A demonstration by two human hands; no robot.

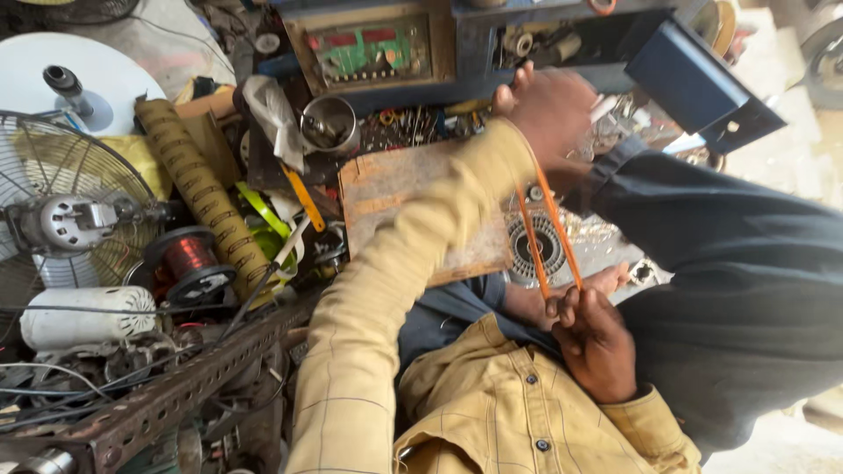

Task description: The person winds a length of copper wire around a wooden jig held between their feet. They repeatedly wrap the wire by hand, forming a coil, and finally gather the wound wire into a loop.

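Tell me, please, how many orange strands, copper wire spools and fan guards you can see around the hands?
Orange strands, stretched between the left hand and right hand: 2
Copper wire spools: 1
Fan guards: 1
Total: 4

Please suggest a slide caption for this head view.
Left hand and right hand stretch orange strips above a round stator beside a cluttered workbench.
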